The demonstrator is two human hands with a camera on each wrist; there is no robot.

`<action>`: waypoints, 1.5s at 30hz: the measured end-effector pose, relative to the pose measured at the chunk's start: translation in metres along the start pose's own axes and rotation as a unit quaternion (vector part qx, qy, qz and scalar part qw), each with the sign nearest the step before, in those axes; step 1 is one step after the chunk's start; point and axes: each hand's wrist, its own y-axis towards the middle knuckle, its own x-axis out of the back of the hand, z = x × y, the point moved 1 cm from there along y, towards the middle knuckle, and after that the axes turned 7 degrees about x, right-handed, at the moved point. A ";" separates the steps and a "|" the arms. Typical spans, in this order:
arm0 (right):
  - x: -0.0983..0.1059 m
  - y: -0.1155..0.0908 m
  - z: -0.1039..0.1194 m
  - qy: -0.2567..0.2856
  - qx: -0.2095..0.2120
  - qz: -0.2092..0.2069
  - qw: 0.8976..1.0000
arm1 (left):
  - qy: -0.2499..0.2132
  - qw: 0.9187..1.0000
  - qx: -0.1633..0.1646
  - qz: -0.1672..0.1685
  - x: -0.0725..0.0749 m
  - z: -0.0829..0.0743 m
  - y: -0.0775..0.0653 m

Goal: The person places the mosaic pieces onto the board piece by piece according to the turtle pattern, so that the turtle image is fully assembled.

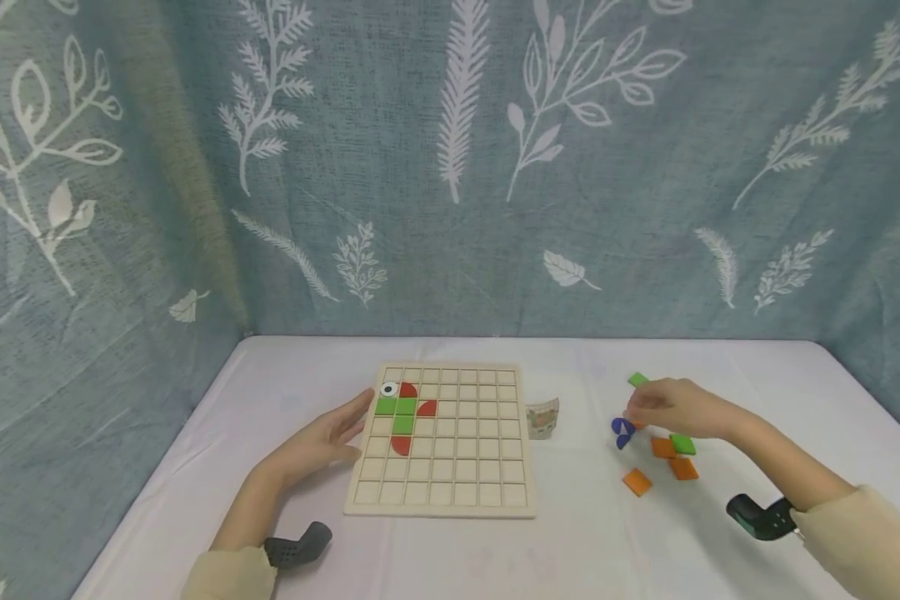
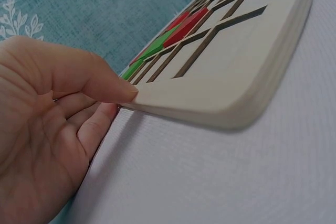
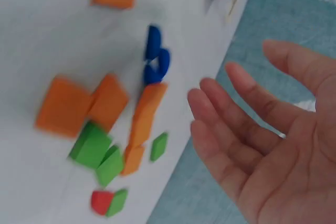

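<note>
A pale wooden grid board [image 1: 465, 467] lies on the white table. In its upper left cells sit an eye tile [image 1: 388, 389], several green square tiles [image 1: 402, 425] and several red rounded tiles [image 1: 401, 446]. My left hand [image 1: 318, 442] touches the board's left edge with relaxed fingers; in the left wrist view its thumb [image 2: 118, 85] rests on the rim. Over the loose tiles at the right hovers my right hand [image 1: 678, 407], its fingers loosely bent and apart in the right wrist view. No tile shows in it. Below its fingertips are blue rounded tiles [image 3: 154, 43].
Orange square tiles [image 1: 637, 482] and green ones [image 1: 682, 444] lie scattered around the right hand, with a red tile [image 3: 101, 202] among them. A small printed card [image 1: 543, 419] touches the board's right side. Behind the table hangs a patterned teal curtain [image 1: 420, 250].
</note>
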 end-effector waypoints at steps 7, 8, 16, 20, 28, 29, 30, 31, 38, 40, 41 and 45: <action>-0.001 -0.005 -0.016 -0.037 -0.005 -0.054 0.998 | -0.003 1.000 0.001 -0.003 0.001 -0.001 -0.003; -0.002 -0.005 -0.019 -0.038 -0.002 -0.060 0.997 | -0.005 1.000 0.000 -0.002 0.001 -0.001 -0.003; -0.013 0.003 -0.034 -0.037 0.024 -0.078 0.996 | 0.003 1.000 -0.002 -0.003 0.000 0.001 -0.002; -0.017 0.005 -0.035 -0.034 0.022 -0.074 0.996 | 0.004 1.000 -0.003 -0.004 -0.001 0.000 -0.003; -0.019 0.009 -0.038 -0.059 0.025 -0.051 0.997 | 0.004 1.000 -0.004 -0.003 -0.001 0.000 -0.003; -0.019 0.010 -0.039 -0.065 0.028 -0.052 0.996 | 0.005 1.000 -0.003 -0.004 -0.001 -0.001 -0.003; -0.019 0.011 -0.040 -0.069 0.033 -0.052 0.996 | 0.004 1.000 -0.003 -0.005 -0.001 -0.001 -0.003; -0.019 0.012 -0.041 -0.075 0.038 -0.052 0.995 | 0.003 1.000 -0.002 -0.004 -0.001 -0.001 -0.003; -0.018 0.017 -0.046 -0.099 0.055 -0.044 0.993 | 0.010 1.000 0.002 -0.012 -0.002 -0.002 -0.004; -0.017 0.017 -0.046 -0.101 0.052 -0.042 0.993 | 0.013 1.000 0.003 -0.013 -0.002 -0.002 -0.004; -0.017 0.018 -0.046 -0.103 0.050 -0.042 0.993 | 0.013 1.000 0.003 -0.014 -0.002 -0.003 -0.004; -0.013 0.018 -0.043 -0.102 0.052 -0.049 0.992 | 0.016 1.000 0.007 -0.015 -0.001 -0.003 -0.003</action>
